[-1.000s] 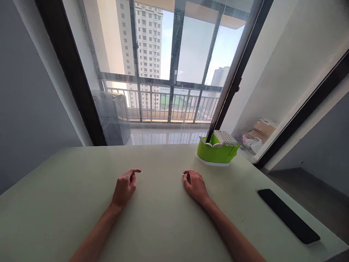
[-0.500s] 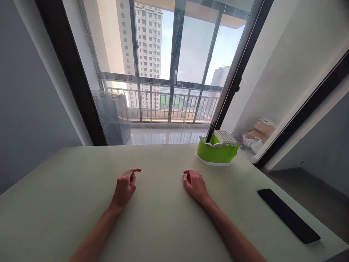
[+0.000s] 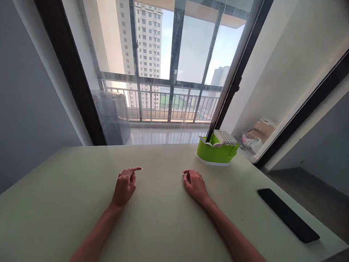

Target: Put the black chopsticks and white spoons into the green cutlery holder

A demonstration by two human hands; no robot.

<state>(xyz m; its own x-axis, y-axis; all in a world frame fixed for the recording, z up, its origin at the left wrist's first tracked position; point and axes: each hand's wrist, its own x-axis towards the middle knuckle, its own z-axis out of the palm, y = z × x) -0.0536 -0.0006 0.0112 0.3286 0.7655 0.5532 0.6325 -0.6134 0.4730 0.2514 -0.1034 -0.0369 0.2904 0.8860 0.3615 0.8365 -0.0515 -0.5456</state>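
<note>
My left hand (image 3: 124,186) rests on the pale green table (image 3: 160,225), its index finger stretched out to the right and the other fingers bent. Nothing shows in it. To its right, across a stretch of bare tabletop, my right hand (image 3: 195,185) lies palm down with loosely curved fingers, the thumb near the index fingertip; no object is visible there. Beyond the right hand stands a green utensil holder (image 3: 215,153) with a white base. Black chopsticks (image 3: 210,132), white spoons (image 3: 217,145) and a white slotted piece (image 3: 225,137) sit in it. Neither hand touches it.
A long black pad (image 3: 287,214) lies near the table's right edge. Behind the table is a dark-framed glass door (image 3: 191,54) onto a balcony, with a grey appliance (image 3: 113,116) at left. Cardboard boxes (image 3: 263,129) and plastic bags (image 3: 255,145) lie on the floor at right.
The left hand's extended index finger has lifted very slightly. The right hand and the objects on the table stay where they were.
</note>
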